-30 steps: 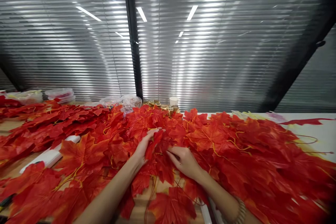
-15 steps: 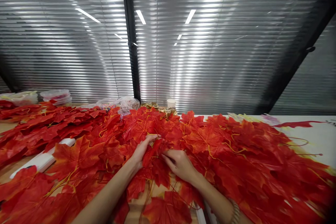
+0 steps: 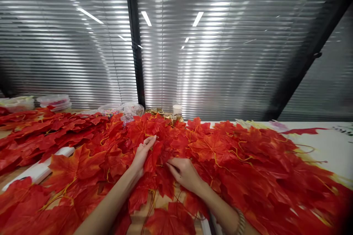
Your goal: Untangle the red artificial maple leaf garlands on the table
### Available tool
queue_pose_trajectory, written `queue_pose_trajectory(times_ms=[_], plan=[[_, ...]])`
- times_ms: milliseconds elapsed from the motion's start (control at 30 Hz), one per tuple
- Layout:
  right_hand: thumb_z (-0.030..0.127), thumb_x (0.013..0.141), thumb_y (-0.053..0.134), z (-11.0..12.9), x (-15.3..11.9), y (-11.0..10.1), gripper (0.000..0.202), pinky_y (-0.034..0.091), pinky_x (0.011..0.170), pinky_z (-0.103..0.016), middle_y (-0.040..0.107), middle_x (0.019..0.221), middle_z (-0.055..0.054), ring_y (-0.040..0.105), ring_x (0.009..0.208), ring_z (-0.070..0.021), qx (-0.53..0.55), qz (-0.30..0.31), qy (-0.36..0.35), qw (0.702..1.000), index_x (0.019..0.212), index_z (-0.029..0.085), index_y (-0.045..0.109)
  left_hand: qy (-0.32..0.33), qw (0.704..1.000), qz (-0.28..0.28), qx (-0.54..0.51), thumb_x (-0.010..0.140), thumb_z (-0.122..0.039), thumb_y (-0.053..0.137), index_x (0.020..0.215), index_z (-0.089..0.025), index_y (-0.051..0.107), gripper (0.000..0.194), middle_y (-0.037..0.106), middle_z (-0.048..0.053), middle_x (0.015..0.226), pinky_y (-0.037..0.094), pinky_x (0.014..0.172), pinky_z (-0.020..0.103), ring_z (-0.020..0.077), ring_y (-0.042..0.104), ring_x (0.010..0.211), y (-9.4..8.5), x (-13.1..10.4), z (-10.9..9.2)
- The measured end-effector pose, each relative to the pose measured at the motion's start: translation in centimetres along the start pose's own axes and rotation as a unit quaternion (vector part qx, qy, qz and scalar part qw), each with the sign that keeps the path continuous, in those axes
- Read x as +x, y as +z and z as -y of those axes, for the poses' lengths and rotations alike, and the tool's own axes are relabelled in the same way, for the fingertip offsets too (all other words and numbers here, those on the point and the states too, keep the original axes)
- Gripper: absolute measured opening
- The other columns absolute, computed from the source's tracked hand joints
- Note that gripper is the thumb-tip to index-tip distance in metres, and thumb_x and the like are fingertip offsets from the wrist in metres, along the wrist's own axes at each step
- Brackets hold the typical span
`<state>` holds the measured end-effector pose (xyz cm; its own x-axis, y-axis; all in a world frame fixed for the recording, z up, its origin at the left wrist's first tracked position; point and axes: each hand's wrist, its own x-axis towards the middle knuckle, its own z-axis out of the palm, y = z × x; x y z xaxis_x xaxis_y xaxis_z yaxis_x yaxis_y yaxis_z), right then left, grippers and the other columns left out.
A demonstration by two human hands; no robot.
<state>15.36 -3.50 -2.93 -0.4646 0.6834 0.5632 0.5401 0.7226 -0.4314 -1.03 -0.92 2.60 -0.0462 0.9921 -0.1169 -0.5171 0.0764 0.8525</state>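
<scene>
Several red leaves (image 3: 153, 158) are gripped by the left hand (image 3: 142, 154), its fingers partly hidden, and pinched between the thumb and fingers of the right hand (image 3: 184, 173), just beside it. They are held over the middle of the wooden table (image 3: 138, 224), amid a wide leaf pile (image 3: 248, 163); a white cup (image 3: 177, 109) is seen beyond.

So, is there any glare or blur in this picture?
Head view, top: bright streaks glare across the blinds; head view, right: red leaves look smeared near a dark corner; head view, centre: left hand and right hand seem clearer.
</scene>
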Motion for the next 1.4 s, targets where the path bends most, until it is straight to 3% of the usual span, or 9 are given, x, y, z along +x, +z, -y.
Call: queue_pose_trajectory(times_ms=[167, 300, 533, 700, 967, 1133, 1400], plan=[[0.018, 0.091, 0.042, -0.2, 0.2, 0.1, 0.022, 0.041, 0.063, -0.020, 0.066, 0.075, -0.005, 0.061, 0.068, -0.0135, 0.013, 0.001, 0.006, 1.000, 0.086, 0.016, 0.064, 0.022, 0.999, -0.006, 0.043, 0.049, -0.035, 0.083, 0.076, -0.018, 0.065, 0.037, 0.064, -0.002, 0.072, 0.044, 0.069, 0.020, 0.0118, 0.058, 0.069, 0.0, -0.2, 0.5], [0.016, 0.088, 0.045, -0.5, 0.5, 0.2, 0.020, 0.041, 0.061, -0.020, 0.066, 0.073, -0.005, 0.061, 0.066, -0.0137, 0.014, -0.019, 0.029, 0.999, 0.080, 0.016, 0.063, 0.047, 0.992, -0.010, 0.117, 0.056, -0.042, 0.078, 0.069, -0.019, 0.066, 0.030, 0.063, 0.000, 0.074, 0.043, 0.074, 0.021, 0.0153, 0.057, 0.077, 0.4, -0.8, 0.8], [0.015, 0.089, 0.043, -0.6, 0.4, 0.2, 0.019, 0.042, 0.063, -0.020, 0.066, 0.075, -0.005, 0.061, 0.068, -0.0140, 0.003, -0.012, 0.017, 1.000, 0.085, 0.016, 0.062, 0.104, 0.985, 0.030, 0.131, 0.059, -0.042, 0.077, 0.072, -0.018, 0.067, 0.029, 0.063, 0.002, 0.077, 0.043, 0.079, 0.025, 0.0193, 0.058, 0.082, -0.1, -0.2, 0.6], [0.017, 0.091, 0.042, -0.3, 0.4, 0.4, 0.021, 0.042, 0.062, -0.021, 0.065, 0.074, -0.005, 0.062, 0.067, -0.0142, -0.011, 0.003, -0.003, 1.000, 0.087, 0.016, 0.063, 0.096, 0.986, -0.025, 0.131, 0.057, -0.040, 0.078, 0.071, -0.021, 0.068, 0.026, 0.064, 0.000, 0.077, 0.043, 0.079, 0.024, 0.0178, 0.057, 0.084, -0.3, 0.0, -0.1], [0.016, 0.090, 0.042, -0.2, 0.8, 0.3, 0.021, 0.042, 0.062, -0.020, 0.066, 0.075, -0.005, 0.062, 0.068, -0.0142, 0.001, 0.001, 0.002, 1.000, 0.087, 0.016, 0.063, 0.123, 0.978, 0.003, 0.166, 0.060, -0.040, 0.077, 0.074, -0.017, 0.067, 0.029, 0.066, 0.004, 0.083, 0.043, 0.081, 0.024, 0.0193, 0.059, 0.085, -1.0, 0.2, 0.1], [0.016, 0.090, 0.042, -0.4, 1.1, 0.7, 0.021, 0.040, 0.059, -0.021, 0.064, 0.070, -0.004, 0.060, 0.063, -0.0137, -0.007, -0.011, 0.005, 1.000, 0.084, 0.016, 0.062, 0.120, 0.976, -0.010, 0.179, 0.059, -0.042, 0.077, 0.077, -0.017, 0.067, 0.031, 0.066, 0.004, 0.085, 0.043, 0.081, 0.024, 0.0196, 0.059, 0.087, -1.8, 0.9, 0.2], [0.014, 0.088, 0.043, 0.1, 1.1, 0.7, 0.021, 0.038, 0.057, -0.021, 0.062, 0.067, -0.003, 0.057, 0.058, -0.0127, 0.005, -0.010, -0.004, 1.000, 0.081, 0.016, 0.062, 0.102, 0.983, -0.017, 0.154, 0.058, -0.040, 0.079, 0.077, -0.019, 0.066, 0.031, 0.065, 0.002, 0.082, 0.044, 0.083, 0.025, 0.0192, 0.060, 0.088, -1.6, 0.7, 0.2]])
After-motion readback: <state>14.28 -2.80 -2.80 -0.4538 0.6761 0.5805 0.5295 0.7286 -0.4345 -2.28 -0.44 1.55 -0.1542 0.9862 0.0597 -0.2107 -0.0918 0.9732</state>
